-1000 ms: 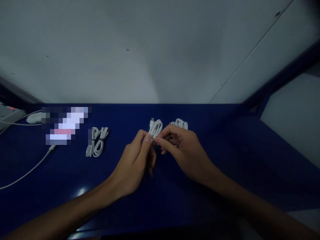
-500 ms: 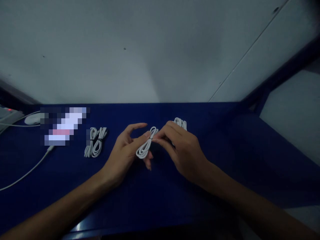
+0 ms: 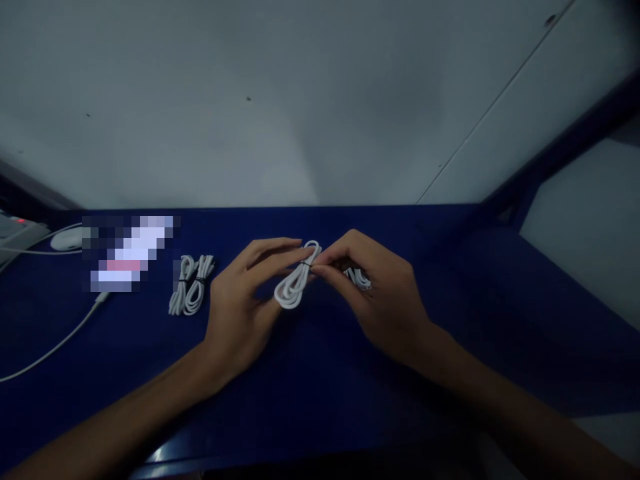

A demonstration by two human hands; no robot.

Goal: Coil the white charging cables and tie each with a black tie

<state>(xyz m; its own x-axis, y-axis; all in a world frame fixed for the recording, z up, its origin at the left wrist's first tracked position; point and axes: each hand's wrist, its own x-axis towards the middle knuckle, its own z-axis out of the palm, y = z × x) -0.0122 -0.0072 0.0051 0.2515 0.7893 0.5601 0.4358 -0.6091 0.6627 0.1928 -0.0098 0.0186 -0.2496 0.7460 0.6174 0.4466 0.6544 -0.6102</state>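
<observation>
A coiled white cable (image 3: 291, 288), bound at its middle by a thin black twist tie (image 3: 306, 264), is held above the blue table between my hands. My left hand (image 3: 240, 300) grips the coil from the left, with the thumb low behind it and the fingers reaching along its upper side. With thumb and forefinger pinched together, my right hand (image 3: 385, 293) is at the tie's end on the coil's right edge. Another coiled white cable (image 3: 358, 277) lies on the table, partly hidden behind my right hand.
Two tied white cable coils (image 3: 192, 285) lie side by side left of my hands. Farther left are a blurred lit phone (image 3: 133, 253) with a charging lead (image 3: 65, 348), a white mouse-like object (image 3: 67, 238) and a power strip (image 3: 17, 233). A pale wall (image 3: 280, 133) rises behind the blue table (image 3: 310, 400).
The coil has risen slightly and turned more upright. My left fingers have shifted from spread apart to reaching along its upper side. My right hand has tilted, still pinching at the tie.
</observation>
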